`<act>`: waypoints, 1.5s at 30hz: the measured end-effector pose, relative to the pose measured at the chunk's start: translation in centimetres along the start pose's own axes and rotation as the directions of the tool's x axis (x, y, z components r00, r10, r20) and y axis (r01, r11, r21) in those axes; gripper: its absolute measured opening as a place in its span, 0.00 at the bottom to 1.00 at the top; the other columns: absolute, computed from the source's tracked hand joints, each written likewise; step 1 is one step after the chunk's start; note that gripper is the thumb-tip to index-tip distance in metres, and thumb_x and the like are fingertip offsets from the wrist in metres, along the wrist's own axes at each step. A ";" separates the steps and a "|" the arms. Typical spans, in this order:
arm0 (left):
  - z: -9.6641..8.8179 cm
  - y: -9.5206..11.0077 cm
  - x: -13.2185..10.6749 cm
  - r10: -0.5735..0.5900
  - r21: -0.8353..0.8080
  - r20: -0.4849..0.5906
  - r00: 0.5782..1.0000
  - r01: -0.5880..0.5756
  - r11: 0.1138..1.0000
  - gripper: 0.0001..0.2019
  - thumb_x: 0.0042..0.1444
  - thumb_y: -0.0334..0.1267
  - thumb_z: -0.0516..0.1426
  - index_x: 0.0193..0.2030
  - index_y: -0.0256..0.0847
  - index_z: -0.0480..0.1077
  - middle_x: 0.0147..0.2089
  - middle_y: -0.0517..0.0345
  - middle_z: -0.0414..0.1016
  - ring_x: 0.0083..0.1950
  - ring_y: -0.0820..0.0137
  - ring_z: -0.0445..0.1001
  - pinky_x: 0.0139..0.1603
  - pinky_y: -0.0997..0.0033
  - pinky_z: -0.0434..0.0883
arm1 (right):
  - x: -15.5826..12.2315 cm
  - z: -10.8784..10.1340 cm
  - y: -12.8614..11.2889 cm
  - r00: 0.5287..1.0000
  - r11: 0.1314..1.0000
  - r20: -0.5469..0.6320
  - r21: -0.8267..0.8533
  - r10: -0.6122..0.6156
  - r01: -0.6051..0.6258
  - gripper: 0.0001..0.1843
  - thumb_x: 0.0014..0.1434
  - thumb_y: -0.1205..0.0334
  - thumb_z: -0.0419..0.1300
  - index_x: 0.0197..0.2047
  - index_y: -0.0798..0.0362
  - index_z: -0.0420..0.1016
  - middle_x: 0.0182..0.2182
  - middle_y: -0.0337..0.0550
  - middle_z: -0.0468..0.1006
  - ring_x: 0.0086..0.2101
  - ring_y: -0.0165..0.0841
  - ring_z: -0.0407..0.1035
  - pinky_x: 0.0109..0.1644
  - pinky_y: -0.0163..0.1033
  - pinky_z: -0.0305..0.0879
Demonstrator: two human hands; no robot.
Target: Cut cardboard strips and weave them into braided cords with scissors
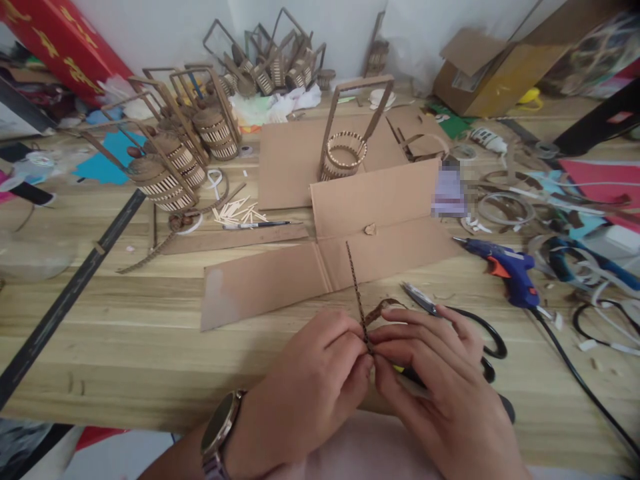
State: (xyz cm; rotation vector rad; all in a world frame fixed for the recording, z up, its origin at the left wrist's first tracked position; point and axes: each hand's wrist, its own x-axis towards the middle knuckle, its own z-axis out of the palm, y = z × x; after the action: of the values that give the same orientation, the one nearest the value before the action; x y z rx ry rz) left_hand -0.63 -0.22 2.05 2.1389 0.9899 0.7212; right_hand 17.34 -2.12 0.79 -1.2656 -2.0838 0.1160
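Note:
My left hand and my right hand meet at the near edge of the wooden table. Both pinch a thin corrugated cardboard strip. The strip sticks up and away from my fingertips, and part of it curls in a loop over my right fingers. A watch is on my left wrist. Black-handled scissors lie just beyond my right hand, partly hidden by it.
Flat cardboard sheets lie ahead. A blue glue gun with a black cord rests to the right. Several small cardboard lanterns stand at the far left, another at the centre back. Rings and scraps litter the right side, with an open box behind.

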 end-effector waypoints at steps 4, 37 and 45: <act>0.1 -0.2 -0.1 0.011 -0.013 -0.017 1.000 -0.012 1.000 0.10 0.66 0.28 0.50 0.36 0.38 0.70 0.40 0.51 0.75 0.43 0.66 0.73 0.47 0.68 0.73 | -0.2 0.1 -0.1 1.000 1.000 0.014 0.018 0.024 -0.024 0.06 0.62 0.66 0.56 0.35 0.45 0.69 0.33 0.36 0.83 0.45 0.38 0.77 0.63 0.50 0.50; 0.0 -0.2 0.0 -0.233 -0.119 0.019 0.972 0.234 0.965 0.08 0.60 0.25 0.54 0.31 0.39 0.70 0.30 0.60 0.74 0.32 0.70 0.70 0.35 0.73 0.63 | 0.7 -0.3 0.3 0.997 0.990 0.042 0.124 0.060 -0.065 0.07 0.60 0.67 0.57 0.32 0.45 0.70 0.31 0.33 0.83 0.41 0.37 0.80 0.56 0.51 0.63; -0.2 -0.1 0.1 -0.257 -0.170 0.039 0.966 0.260 0.951 0.08 0.61 0.27 0.54 0.33 0.40 0.71 0.30 0.61 0.74 0.33 0.72 0.71 0.35 0.74 0.63 | 0.8 -0.5 1.0 0.995 0.984 0.079 0.160 0.062 -0.074 0.02 0.61 0.62 0.60 0.36 0.44 0.71 0.34 0.34 0.84 0.42 0.37 0.79 0.56 0.49 0.63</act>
State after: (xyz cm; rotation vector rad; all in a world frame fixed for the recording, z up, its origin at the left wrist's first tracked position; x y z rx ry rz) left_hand -0.82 0.00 2.11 1.8196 1.1299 0.6347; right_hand 18.12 -1.06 1.19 -1.2504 -2.0472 0.3612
